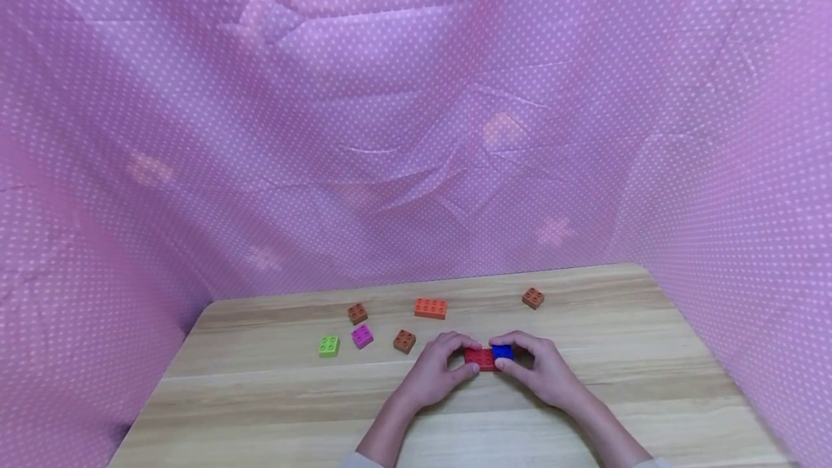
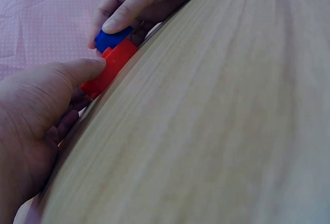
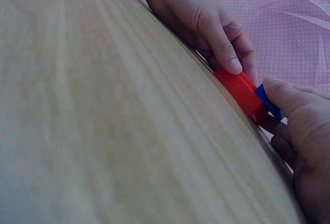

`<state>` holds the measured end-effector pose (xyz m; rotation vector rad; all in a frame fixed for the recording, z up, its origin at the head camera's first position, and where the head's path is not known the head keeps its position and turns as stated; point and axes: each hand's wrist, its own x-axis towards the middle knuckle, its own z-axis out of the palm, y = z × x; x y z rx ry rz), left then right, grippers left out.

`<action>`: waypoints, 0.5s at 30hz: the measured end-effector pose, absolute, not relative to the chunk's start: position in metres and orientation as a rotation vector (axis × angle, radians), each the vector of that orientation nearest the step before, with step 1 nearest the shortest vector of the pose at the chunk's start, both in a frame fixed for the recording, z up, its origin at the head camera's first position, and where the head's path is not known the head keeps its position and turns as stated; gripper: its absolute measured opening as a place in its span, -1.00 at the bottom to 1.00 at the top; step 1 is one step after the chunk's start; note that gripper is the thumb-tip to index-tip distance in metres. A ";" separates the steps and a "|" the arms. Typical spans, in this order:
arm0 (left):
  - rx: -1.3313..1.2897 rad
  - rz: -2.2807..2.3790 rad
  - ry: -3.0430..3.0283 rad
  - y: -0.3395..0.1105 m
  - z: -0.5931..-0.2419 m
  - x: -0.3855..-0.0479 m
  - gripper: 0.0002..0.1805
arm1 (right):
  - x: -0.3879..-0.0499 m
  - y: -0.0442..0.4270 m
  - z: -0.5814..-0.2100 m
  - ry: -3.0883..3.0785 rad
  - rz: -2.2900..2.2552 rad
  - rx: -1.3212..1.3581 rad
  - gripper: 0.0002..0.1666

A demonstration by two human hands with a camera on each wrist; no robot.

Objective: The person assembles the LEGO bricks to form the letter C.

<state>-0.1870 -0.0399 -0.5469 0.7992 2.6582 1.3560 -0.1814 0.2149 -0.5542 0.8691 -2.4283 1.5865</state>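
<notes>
A red brick lies on the table near its middle, with a smaller blue brick on its right end. My left hand pinches the red brick's left end between thumb and fingers. The blue brick is pinched by my right hand. In the left wrist view, the blue brick sits on top of the red brick, slightly tilted. The right wrist view shows the blue brick against the red brick's upper side; whether the studs are fully pressed in, I cannot tell.
Behind and left of the hands lie an orange brick, a brown brick, another brown brick, a magenta brick and a lime green brick. A third brown brick is at the back right. Pink dotted cloth surrounds the table.
</notes>
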 end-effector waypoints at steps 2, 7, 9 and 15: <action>0.812 1.358 2.658 -0.041 -0.547 -0.188 -0.68 | -0.182 0.214 -0.555 -2.436 1.574 0.865 -0.62; 0.868 1.404 2.654 -0.045 -0.546 -0.193 -0.64 | -0.184 0.211 -0.555 -2.451 1.537 0.840 -0.60; 0.866 1.474 2.653 -0.048 -0.545 -0.195 -0.63 | -0.185 0.210 -0.555 -2.454 1.534 0.834 -0.59; 0.730 1.714 2.753 -0.075 -0.533 -0.208 -0.61 | -0.189 0.206 -0.556 -2.457 1.548 0.814 -0.57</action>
